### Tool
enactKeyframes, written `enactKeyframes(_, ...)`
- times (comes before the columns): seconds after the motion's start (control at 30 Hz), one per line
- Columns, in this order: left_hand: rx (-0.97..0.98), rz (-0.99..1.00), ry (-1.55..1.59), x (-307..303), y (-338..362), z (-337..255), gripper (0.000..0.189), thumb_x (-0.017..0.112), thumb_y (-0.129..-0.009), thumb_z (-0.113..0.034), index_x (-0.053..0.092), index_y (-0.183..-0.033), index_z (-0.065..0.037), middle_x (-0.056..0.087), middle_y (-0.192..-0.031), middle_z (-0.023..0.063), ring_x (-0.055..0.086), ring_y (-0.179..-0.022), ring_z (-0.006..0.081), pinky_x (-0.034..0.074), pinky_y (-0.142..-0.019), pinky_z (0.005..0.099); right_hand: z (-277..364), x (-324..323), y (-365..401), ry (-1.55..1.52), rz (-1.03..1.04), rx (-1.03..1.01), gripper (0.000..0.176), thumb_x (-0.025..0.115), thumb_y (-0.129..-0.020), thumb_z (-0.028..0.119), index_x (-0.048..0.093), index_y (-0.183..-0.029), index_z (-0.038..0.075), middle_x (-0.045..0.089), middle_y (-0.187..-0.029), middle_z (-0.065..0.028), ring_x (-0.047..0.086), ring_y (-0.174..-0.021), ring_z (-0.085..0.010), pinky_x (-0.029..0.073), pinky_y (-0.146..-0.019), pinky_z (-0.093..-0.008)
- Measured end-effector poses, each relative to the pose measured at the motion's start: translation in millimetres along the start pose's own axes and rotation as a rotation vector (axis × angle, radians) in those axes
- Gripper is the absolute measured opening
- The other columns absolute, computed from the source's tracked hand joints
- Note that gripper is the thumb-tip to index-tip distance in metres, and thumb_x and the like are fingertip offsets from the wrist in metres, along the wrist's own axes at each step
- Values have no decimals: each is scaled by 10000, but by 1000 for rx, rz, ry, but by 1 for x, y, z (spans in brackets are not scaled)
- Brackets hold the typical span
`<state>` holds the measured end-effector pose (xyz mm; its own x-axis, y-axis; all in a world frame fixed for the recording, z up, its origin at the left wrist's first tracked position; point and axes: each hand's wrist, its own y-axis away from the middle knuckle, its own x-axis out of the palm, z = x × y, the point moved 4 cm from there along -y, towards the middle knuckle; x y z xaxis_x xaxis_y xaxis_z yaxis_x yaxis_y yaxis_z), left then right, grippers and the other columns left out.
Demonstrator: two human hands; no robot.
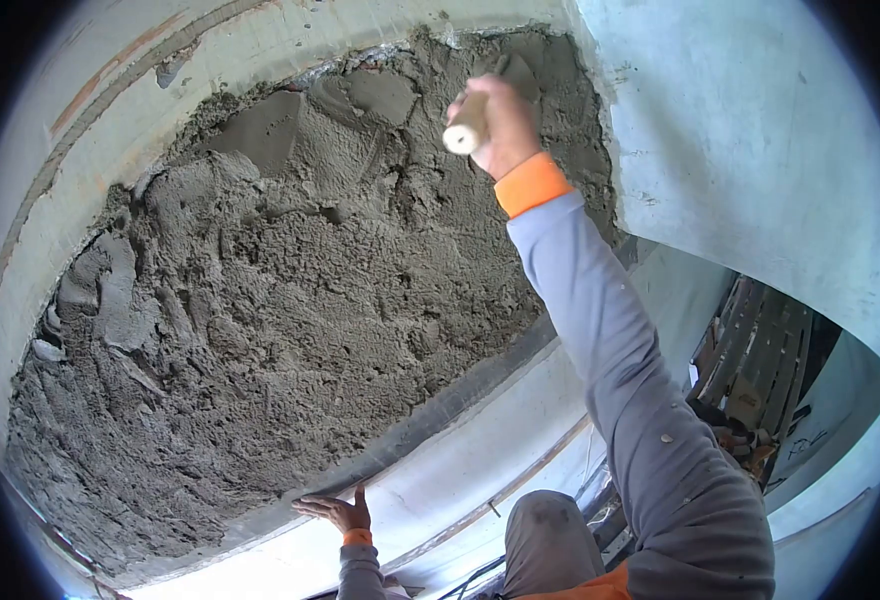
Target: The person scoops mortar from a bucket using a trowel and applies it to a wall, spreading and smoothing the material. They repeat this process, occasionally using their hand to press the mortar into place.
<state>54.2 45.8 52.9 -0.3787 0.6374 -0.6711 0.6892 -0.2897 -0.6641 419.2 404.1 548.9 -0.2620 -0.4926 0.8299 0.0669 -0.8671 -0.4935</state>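
My right hand is raised to the upper right of a wide patch of wet grey mortar and wraps round the pale handle of a trowel. The trowel's grey blade lies beyond my fingers, mostly hidden, against the mortar near its top edge. Down at the patch's lower border, my left hand is open, fingers stretched out along the smooth grey strip. The mortar is rough and lumpy across the middle, with smoother smears near the top and left.
Pale walls frame the mortar above and to the right. My knee shows at the bottom. Wooden planks with debris lie at lower right, beyond my right arm. A thin rod or edge runs along the white surface below the patch.
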Motion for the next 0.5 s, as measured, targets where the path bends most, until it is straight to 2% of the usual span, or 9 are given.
enactKeyframes(0.03, 1, -1, -4, 1, 0, 1, 1341, 649, -686, -681, -186, -1380, 105, -210, -1440, 352, -176, -1346, 509, -19, -1101, 599, 11, 6, 6, -182, 203, 139, 217, 564, -824, 65, 450, -1006, 33, 488, -758, -92, 532, -583, -217, 524, -520, -370)
enactKeyframes(0.07, 2, -3, -7, 2, 0, 2, 1340, 651, -687, -679, -185, -1381, 105, -209, -1441, 351, -175, -1347, 507, -18, -1102, 597, 20, 3, 7, -331, 322, 306, 253, 594, -808, 62, 463, -1010, -18, 532, -790, -122, 581, -620, -220, 551, -542, -332)
enactKeyframes(0.13, -5, -4, 14, 2, 0, 1, 1336, 663, -685, -664, -177, -1385, 103, -208, -1443, 349, -174, -1350, 503, -19, -1104, 592, 59, 6, 25, -606, 667, 405, 309, 616, -802, 80, 464, -1009, -93, 571, -842, -163, 631, -683, -228, 574, -568, -294)
enactKeyframes(0.2, -5, -6, 35, 0, 0, -1, 1333, 679, -683, -645, -170, -1389, 101, -207, -1444, 347, -173, -1352, 499, -21, -1105, 589, 89, -2, 36, -508, 792, 279, 371, 629, -800, 94, 452, -989, -171, 593, -890, -196, 661, -745, -231, 588, -594, -275)
enactKeyframes(0.27, -6, -11, 47, -4, 0, -3, 1330, 697, -680, -623, -163, -1393, 98, -206, -1446, 345, -172, -1354, 496, -24, -1105, 587, 113, -22, 46, -335, 614, 128, 302, 624, -810, 95, 477, -1013, -73, 575, -848, -159, 638, -694, -235, 572, -574, -307)
enactKeyframes(0.37, -12, 7, 72, -11, 0, -8, 1331, 715, -673, -600, -161, -1396, 95, -207, -1448, 343, -171, -1356, 493, -26, -1104, 588, 138, -47, 45, 80, 88, -475, 220, 627, -822, 118, 478, -982, 98, 506, -780, -101, 554, -545, -238, 484, -471, -376)
enactKeyframes(0.4, -13, 2, 65, -9, 0, -7, 1327, 690, -678, -629, -160, -1397, 95, -199, -1450, 343, -167, -1354, 500, -20, -1100, 597, 144, -56, 38, 229, -109, -678, 210, 615, -824, 125, 472, -973, 85, 538, -770, -103, 565, -541, -240, 499, -502, -406)
enactKeyframes(0.47, -9, -3, 45, -6, 0, -4, 1323, 640, -687, -687, -157, -1398, 94, -183, -1455, 343, -159, -1350, 514, -10, -1092, 616, 160, -80, 5, 498, -300, -1045, 286, 615, -816, 188, 494, -1041, 59, 611, -801, -170, 607, -587, -308, 522, -587, -444)
enactKeyframes(0.5, -11, -5, 52, -7, 0, -4, 1324, 643, -685, -684, -157, -1399, 91, -182, -1455, 343, -159, -1351, 514, -10, -1091, 616, 162, -92, -9, 655, -446, -1104, 345, 618, -810, 211, 492, -1088, 52, 626, -833, -191, 622, -641, -331, 524, -630, -448)
